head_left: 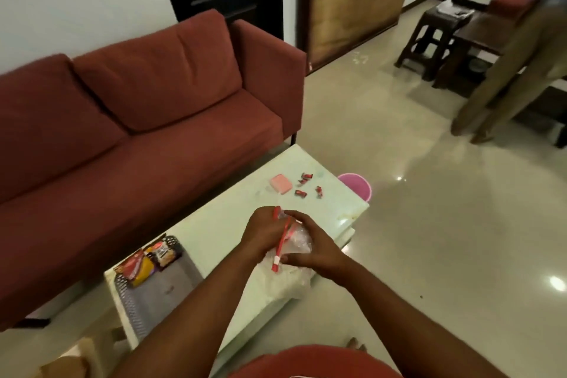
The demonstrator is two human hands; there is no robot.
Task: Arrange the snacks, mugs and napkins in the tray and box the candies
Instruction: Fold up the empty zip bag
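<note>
Both hands hold a clear plastic zip bag [299,242] with a red seal strip above the pale table [233,218]. My left hand [260,233] grips its left side at the strip; my right hand [310,242] holds the right side. White stuff, perhaps napkins [282,282], lies under the bag. A grey perforated tray [171,285] at the near left holds several snack packets [147,261] in its far corner. Several red-wrapped candies [306,184] lie at the table's far end beside a small pink box [280,183].
A dark red sofa [138,120] runs along the table's left. A pink bucket [356,186] stands on the floor past the table's far corner. Another person [506,70] stands at the far right near dark wooden stools [429,37]. Glossy tiled floor spreads to the right.
</note>
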